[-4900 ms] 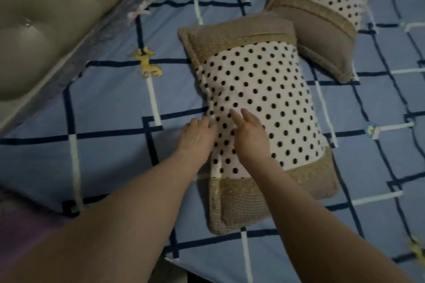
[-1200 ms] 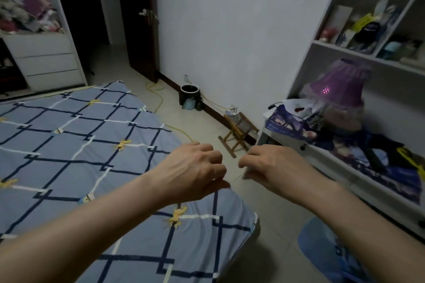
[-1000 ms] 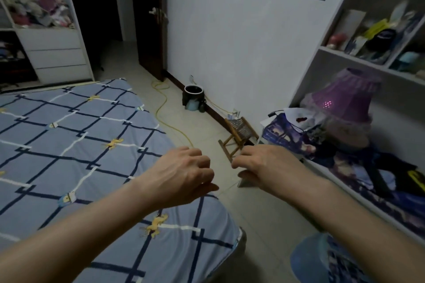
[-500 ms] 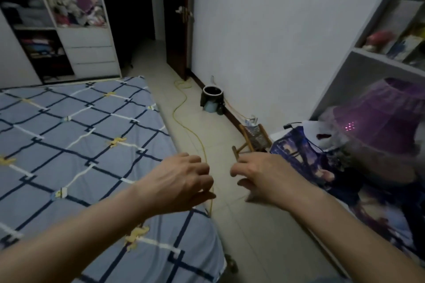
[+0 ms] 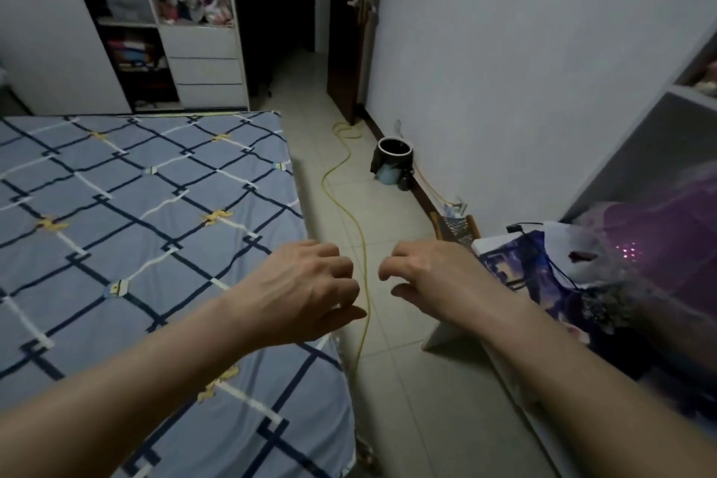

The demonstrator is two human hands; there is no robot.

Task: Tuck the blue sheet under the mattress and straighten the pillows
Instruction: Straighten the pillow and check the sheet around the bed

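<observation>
Both arms are out in front, chest height, nothing in either one. The left hand hangs over the near edge of the bed with its fingers loosely curled and the thumb poking toward the aisle, gripping nothing. The right hand floats over the floor tiles, fingers drooped and relaxed, also empty. The two are close together but not touching.

Below the left forearm lies the blue sheet, the checked one with dark and white lines and little yellow figures, spread across the mattress and fairly flat on top. Along the near right side it drapes over the mattress edge and hangs there; whether it is tucked underneath I can't tell from here. No pillows in sight at all.

So my read: we're at the sheet part of the job, between grips, moving along the side of the bed. The next move should call for bending down, taking hold of that hanging edge and pushing it under the mattress, working toward the far corner.

Watch the floor, though: a yellow cable snakes down the aisle right beside the bed, an easy thing to catch a foot on. Off to the right, a cluttered desk with a purple lamp. Farther along the wall sits a small dark bin, then the brown door, and at the back an open wardrobe stuffed with clothes.
</observation>
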